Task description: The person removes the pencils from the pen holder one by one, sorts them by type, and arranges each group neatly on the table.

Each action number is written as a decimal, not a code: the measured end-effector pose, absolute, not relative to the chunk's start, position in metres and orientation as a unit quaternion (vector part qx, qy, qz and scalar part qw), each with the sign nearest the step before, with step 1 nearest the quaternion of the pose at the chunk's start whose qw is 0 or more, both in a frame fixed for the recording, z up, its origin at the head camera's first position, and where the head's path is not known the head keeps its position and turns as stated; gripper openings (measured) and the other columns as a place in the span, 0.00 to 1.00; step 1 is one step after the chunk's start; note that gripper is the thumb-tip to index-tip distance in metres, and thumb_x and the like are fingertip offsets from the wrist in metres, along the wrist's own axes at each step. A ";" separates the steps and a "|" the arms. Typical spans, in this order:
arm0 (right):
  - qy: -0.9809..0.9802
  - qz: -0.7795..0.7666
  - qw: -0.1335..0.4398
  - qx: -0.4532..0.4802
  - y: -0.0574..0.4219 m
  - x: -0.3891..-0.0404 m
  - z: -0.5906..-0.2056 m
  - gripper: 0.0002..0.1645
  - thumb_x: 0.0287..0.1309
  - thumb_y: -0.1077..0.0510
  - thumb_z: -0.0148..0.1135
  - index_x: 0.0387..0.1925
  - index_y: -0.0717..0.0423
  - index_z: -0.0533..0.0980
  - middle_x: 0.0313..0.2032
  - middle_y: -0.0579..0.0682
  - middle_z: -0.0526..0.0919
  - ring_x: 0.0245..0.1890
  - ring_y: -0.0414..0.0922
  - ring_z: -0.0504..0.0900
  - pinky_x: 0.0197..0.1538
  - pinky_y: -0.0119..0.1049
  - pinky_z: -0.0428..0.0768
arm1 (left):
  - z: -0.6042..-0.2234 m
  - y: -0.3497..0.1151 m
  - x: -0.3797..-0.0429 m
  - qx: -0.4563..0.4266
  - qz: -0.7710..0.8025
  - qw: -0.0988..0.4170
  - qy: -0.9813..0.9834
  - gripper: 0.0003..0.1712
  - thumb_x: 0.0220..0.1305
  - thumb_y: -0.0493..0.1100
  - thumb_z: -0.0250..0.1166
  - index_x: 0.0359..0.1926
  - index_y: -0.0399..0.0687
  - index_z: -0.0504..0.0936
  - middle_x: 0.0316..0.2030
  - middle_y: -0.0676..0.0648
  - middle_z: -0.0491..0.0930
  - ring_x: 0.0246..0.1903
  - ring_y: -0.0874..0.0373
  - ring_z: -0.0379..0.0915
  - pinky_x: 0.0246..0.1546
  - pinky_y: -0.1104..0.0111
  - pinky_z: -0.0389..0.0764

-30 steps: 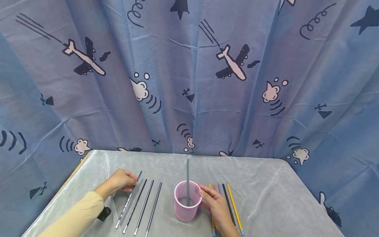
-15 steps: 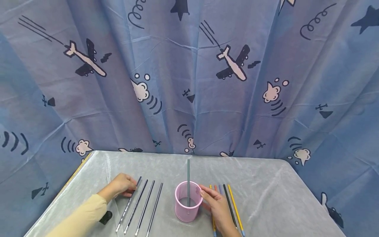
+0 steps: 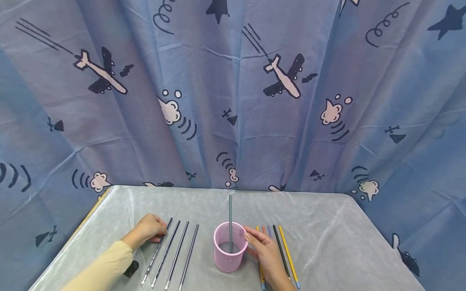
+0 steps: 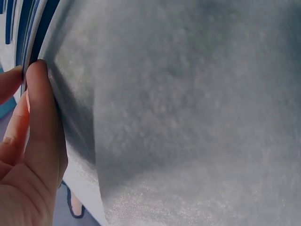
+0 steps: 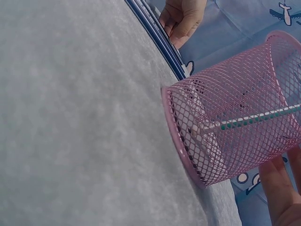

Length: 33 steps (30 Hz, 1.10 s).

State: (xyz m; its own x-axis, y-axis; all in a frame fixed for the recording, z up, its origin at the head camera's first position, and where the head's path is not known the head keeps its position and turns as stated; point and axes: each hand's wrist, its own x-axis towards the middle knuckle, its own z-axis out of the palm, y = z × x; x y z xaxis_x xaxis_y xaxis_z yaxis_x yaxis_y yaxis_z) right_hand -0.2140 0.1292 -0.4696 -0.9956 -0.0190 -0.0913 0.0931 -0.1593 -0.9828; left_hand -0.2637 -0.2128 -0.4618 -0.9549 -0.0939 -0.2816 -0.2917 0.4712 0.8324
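Note:
In the head view, my left hand (image 3: 151,229) pinches the far part of the leftmost dark striped pencil (image 3: 155,254) between thumb and fingers. This pencil lies in a row with several similar dark pencils (image 3: 176,256) to its right. A pink mesh pen holder (image 3: 228,260) stands upright in the middle, with a single green pencil (image 3: 230,214) inside. My right hand (image 3: 267,256) holds the pen holder at its right side, thumb near the rim. From the right wrist view, fingers (image 5: 277,186) touch the outside of the mesh.
Several coloured pencils lie right of the pen holder, partly under my right hand, among them a black pencil (image 3: 281,250) and a yellow pencil (image 3: 289,256). A grey cloth covers the table (image 3: 327,234). Behind its far edge hangs a blue patterned curtain (image 3: 204,101).
My left hand and the pencil it pinches have come slightly toward me, so that the pencil's far end lines up more closely with the row. My right hand stays at the pen holder.

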 end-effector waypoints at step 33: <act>0.661 -0.747 0.046 0.044 0.128 -0.213 -0.469 0.27 0.65 0.57 0.63 0.60 0.69 0.73 0.55 0.52 0.84 0.46 0.30 0.82 0.54 0.37 0.86 | -0.417 -0.151 -0.263 -0.067 0.570 -0.027 0.819 0.13 0.59 0.33 0.67 0.44 0.30 0.84 0.40 0.36 0.87 0.39 0.48 0.86 0.39 0.61 0.89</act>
